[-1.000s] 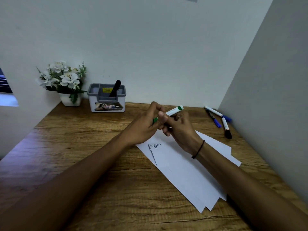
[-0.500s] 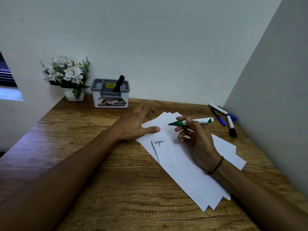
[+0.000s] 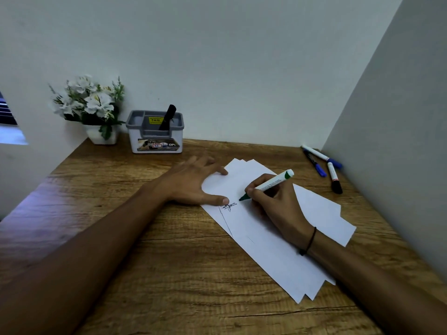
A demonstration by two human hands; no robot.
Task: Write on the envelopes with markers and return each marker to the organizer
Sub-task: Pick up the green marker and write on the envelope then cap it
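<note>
On the wooden desk [image 3: 169, 274], seen from the head camera, a fanned stack of white envelopes [image 3: 278, 257] lies slantwise from the centre toward five o'clock. The top envelope carries a small black scribble [image 3: 229, 206] near its upper left part. The left hand [image 3: 191, 183] lies flat at the stack's ten o'clock edge, fingers spread and straight, the thumb tip and a fingertip pressing on the paper while the palm rests partly on the wood. The right hand [image 3: 273, 204] rests on the envelopes just to the three o'clock side of the scribble, its thumb and fingers curled round a green marker [image 3: 268, 184] and pinching it near the tip. The marker is uncapped, its green nib pointing toward nine o'clock, just beside the scribble; whether the nib touches the paper I cannot tell. Its white barrel slants up toward two o'clock. A dark band [image 3: 308, 241] circles the right wrist.

At eleven o'clock, against the back wall, stands a grey and white organizer [image 3: 156, 139] with a black marker [image 3: 167, 117] leaning upright in it. Just beside it, at its nine o'clock, sits a white pot of white flowers [image 3: 89, 102]. At two o'clock, near the side wall and well apart from the envelopes, three capped markers lie on the desk: two blue ones [image 3: 321, 157] and one with a black cap [image 3: 335, 178].
</note>
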